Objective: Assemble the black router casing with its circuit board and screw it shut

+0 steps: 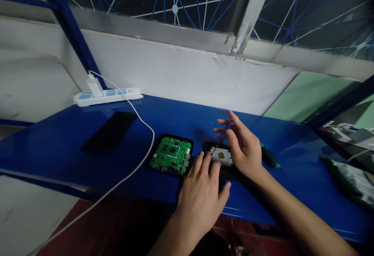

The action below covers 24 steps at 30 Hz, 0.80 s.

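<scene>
A screwdriver [224,134] with a clear purple handle is held in my right hand [247,147], between thumb and fingers. Its shaft slants down to the left corner of a pale metal plate [227,157], which has a brownish square pad [221,155] on it. The plate lies in a black plastic case half [206,145], partly covered by my hands. My left hand [201,191] rests its outstretched fingertips on the near left edge of that case. Just left of it, a green circuit board [172,152] sits in another black case half [152,158].
A green-and-black tool [270,157] lies right of my right hand. The blue table [122,186] also bears a dark flat slab [109,133], a white cable [154,135] and a white power strip [113,97] with a plugged-in charger [95,86]. A dark-and-silver bag [350,182] lies far right.
</scene>
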Each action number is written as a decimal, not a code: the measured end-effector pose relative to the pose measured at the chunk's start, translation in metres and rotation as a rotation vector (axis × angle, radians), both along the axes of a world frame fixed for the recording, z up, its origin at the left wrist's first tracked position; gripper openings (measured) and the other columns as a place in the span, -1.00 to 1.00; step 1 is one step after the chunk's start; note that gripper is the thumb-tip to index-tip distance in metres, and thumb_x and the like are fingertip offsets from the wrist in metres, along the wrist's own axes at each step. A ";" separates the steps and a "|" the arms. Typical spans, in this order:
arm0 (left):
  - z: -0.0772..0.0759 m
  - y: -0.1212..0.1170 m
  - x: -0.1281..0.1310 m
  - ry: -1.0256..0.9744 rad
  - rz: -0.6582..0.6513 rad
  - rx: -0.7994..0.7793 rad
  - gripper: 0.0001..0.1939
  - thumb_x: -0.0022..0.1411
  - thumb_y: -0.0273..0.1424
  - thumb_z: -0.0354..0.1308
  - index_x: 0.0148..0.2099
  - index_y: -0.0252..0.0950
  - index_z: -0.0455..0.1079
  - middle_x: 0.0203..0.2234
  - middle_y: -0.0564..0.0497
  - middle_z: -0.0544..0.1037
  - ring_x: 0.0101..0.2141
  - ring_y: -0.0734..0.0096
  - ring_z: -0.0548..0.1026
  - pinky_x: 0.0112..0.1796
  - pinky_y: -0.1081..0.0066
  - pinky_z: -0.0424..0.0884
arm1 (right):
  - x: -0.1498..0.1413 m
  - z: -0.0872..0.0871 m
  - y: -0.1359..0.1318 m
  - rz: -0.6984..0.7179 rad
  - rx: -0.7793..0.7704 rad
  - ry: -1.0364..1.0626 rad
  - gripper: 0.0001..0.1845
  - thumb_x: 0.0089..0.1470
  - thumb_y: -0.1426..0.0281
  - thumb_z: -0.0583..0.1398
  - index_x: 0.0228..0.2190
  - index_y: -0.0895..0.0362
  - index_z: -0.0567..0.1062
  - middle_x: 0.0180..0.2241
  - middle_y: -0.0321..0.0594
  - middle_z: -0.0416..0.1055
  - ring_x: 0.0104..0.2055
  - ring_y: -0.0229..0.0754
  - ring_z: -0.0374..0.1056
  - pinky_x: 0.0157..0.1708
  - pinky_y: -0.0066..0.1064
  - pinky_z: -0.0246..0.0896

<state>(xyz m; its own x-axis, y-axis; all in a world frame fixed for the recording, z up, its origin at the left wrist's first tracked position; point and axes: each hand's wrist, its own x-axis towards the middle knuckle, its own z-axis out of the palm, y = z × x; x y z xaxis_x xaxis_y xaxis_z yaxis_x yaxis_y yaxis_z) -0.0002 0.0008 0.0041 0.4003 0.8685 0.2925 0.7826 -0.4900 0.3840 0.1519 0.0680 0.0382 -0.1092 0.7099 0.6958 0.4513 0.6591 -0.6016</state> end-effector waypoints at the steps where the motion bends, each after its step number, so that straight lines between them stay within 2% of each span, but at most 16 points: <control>1: 0.000 0.000 0.000 -0.002 0.001 0.000 -0.57 0.37 -0.19 0.12 0.18 -0.31 0.33 0.29 -0.25 0.32 0.32 -0.06 0.20 0.20 -0.01 0.35 | 0.000 -0.001 0.000 0.000 -0.015 0.007 -0.39 0.32 0.46 0.09 0.32 -0.15 0.16 0.04 -0.20 0.48 -0.14 -0.19 0.56 -0.16 -0.21 0.55; 4: -0.001 0.000 0.001 -0.006 0.002 0.002 -0.56 0.37 -0.19 0.12 0.19 -0.31 0.32 0.28 -0.25 0.32 0.32 -0.06 0.20 0.19 -0.01 0.36 | -0.001 -0.004 -0.001 -0.017 -0.018 0.042 -0.36 0.26 0.47 0.18 0.29 -0.16 0.22 -0.05 -0.26 0.53 -0.23 -0.22 0.58 -0.24 -0.30 0.57; 9: -0.001 0.000 0.001 -0.002 0.000 0.016 -0.56 0.36 -0.19 0.13 0.18 -0.32 0.33 0.28 -0.24 0.33 0.32 -0.06 0.21 0.19 -0.02 0.36 | -0.003 -0.003 0.001 -0.025 0.039 0.043 -0.54 0.21 0.48 0.25 0.11 -0.09 0.42 -0.21 -0.32 0.53 -0.28 -0.25 0.55 -0.23 -0.32 0.53; 14: -0.002 0.002 0.001 0.001 0.011 0.023 -0.55 0.36 -0.23 0.14 0.19 -0.34 0.34 0.24 -0.22 0.38 0.29 -0.06 0.27 0.18 -0.03 0.37 | -0.004 0.001 0.003 -0.029 0.110 -0.048 -0.59 0.20 0.46 0.26 0.07 -0.05 0.41 -0.28 -0.31 0.48 -0.24 -0.22 0.52 -0.25 -0.30 0.51; 24: -0.004 0.001 0.002 -0.002 0.028 0.049 -0.62 0.37 -0.29 0.13 0.17 -0.31 0.38 0.21 -0.19 0.43 0.24 -0.02 0.34 0.15 0.01 0.43 | -0.008 0.001 0.004 -0.118 0.065 -0.041 -0.66 0.21 0.37 0.27 0.01 0.02 0.41 -0.30 -0.29 0.47 -0.32 -0.24 0.49 -0.28 -0.31 0.50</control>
<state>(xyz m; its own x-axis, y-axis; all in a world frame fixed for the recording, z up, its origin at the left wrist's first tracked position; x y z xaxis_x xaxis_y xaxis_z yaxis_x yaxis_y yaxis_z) 0.0021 0.0022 0.0002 0.3756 0.8639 0.3356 0.7952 -0.4864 0.3620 0.1439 0.0718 0.0388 -0.0564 0.6732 0.7373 0.5512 0.6368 -0.5392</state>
